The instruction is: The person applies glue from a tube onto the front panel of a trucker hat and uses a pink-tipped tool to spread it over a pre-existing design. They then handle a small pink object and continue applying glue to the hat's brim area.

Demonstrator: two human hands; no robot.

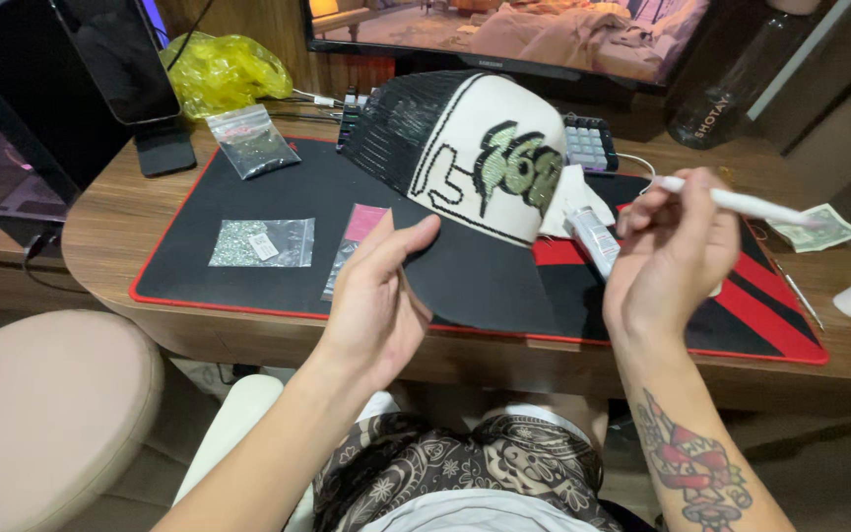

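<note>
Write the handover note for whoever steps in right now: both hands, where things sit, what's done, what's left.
Left hand: holds the cap by its black brim, above the desk mat.
Right hand: grips a white pen-like tool and a small glue tube.
Stone bags lie on the mat's left side.
Done: front panel's outline looks studded, and much of the green design.
Left: cannot tell which spots remain bare.

A trucker cap point(465, 167) is held up over the desk mat, tilted, its black brim point(475, 281) toward the viewer and gripped at its left edge. The front panel is cream with a green and black studded design and a black outline; the back is black mesh. A slim white pen-like tool point(741, 204) is held level, and a small grey tube point(593, 239) slants beneath it.
</note>
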